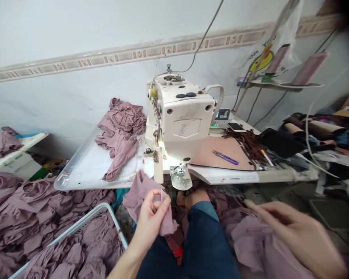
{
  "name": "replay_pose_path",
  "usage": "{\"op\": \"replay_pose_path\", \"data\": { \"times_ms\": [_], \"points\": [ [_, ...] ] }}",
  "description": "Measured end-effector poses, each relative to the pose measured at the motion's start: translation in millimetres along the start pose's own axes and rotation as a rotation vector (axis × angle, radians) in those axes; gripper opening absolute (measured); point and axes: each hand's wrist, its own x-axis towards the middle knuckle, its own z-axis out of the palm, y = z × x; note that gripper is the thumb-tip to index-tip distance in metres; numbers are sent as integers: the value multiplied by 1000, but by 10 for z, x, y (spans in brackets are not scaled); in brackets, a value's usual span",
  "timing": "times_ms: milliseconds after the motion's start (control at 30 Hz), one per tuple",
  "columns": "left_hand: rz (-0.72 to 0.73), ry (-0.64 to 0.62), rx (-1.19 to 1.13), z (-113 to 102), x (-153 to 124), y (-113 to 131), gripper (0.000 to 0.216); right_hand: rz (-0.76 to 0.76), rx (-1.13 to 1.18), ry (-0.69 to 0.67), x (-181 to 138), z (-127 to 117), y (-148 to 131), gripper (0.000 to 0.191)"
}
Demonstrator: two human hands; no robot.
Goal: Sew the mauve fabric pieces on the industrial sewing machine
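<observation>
My left hand (151, 221) is closed in a pinch on a mauve fabric piece (141, 193), held up just below the sewing machine's (180, 116) presser plate (180, 177). My right hand (291, 228) is blurred by motion, fingers stretched out over a heap of mauve fabric (256, 240) at the lower right; it holds nothing that I can see. My leg in blue jeans (203, 240) runs between the two hands.
More mauve pieces lie on the machine's white extension table (84, 170) left of the needle. A wire basket (84, 221) full of mauve fabric stands at lower left. Purple snips (225, 157) rest on a brown mat. Thread cones (308, 68) stand at upper right.
</observation>
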Motion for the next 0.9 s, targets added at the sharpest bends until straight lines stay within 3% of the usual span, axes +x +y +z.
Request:
{"op": "replay_pose_path", "data": {
  "times_ms": [100, 200, 233, 267, 367, 467, 600, 767, 900],
  "points": [
    [-19, 58, -58, 115, 6, -235, 62, -82, 229, -310, -411, 670, -278, 51],
    [23, 167, -73, 138, 73, -396, 66, 6, 312, -528, -788, 1366, -447, 25],
    [44, 198, -66, 125, 98, -430, 68, 63, 321, -598, -880, 1561, -473, 32],
    [64, 220, -53, 102, 122, -454, 69, 118, 330, -642, -950, 1727, -488, 40],
    [106, 217, 60, -25, 168, -457, 51, 169, 436, -680, -1001, 2014, -507, 37],
    [83, 26, 261, -225, 179, -359, 40, 129, 461, -677, -830, 1984, -538, 44],
    [96, -304, 534, -475, 171, -161, 32, 39, 318, -738, -491, 1705, -566, 44],
    [245, -401, 617, -464, 179, -40, 31, 18, 295, -784, -279, 1505, -511, 39],
    [129, -411, 506, -338, 211, -112, 36, -22, 317, -687, -195, 1426, -498, 36]
  ]
}}
